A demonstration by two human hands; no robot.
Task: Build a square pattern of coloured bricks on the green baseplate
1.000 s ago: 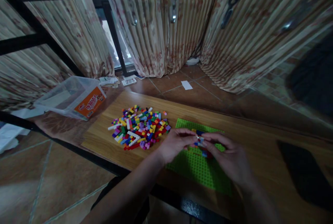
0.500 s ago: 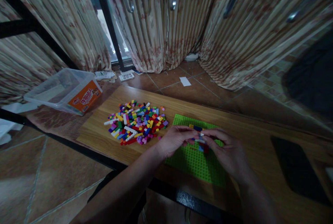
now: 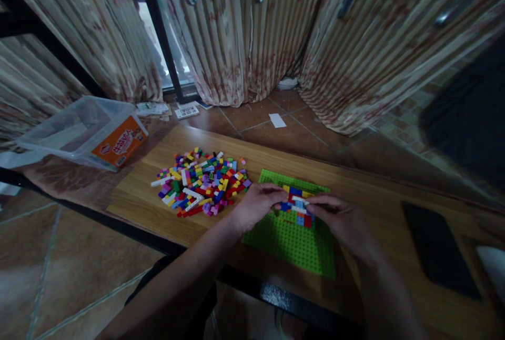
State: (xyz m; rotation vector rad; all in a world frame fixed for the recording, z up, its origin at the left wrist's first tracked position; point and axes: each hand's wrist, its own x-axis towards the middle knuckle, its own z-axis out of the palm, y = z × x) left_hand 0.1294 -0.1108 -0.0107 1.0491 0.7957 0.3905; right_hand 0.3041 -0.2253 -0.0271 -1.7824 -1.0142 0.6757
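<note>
A green studded baseplate (image 3: 292,248) lies on the wooden table with a cluster of toy building bricks (image 3: 303,219) near its far side. Red, blue, yellow, white and light blue pieces show in the cluster. At its left edge is my left hand (image 3: 256,207), thumb and fingers drawn together beside a blue brick; what sits between them, if anything, is hidden. On the right, my right hand (image 3: 347,221) has its fingertips pinched at the end of a white brick (image 3: 299,199) on top of the cluster.
Left of the baseplate, a heap of loose mixed bricks (image 3: 203,185) covers part of the table (image 3: 158,224). A clear plastic box (image 3: 84,124) with an orange label stands beyond the table's left end. A dark flat slab (image 3: 437,248) lies at the right.
My hands have moved apart from their meeting point above the cluster, the left one shifting left. More of the bricks between them now shows. The whole view has shifted slightly.
</note>
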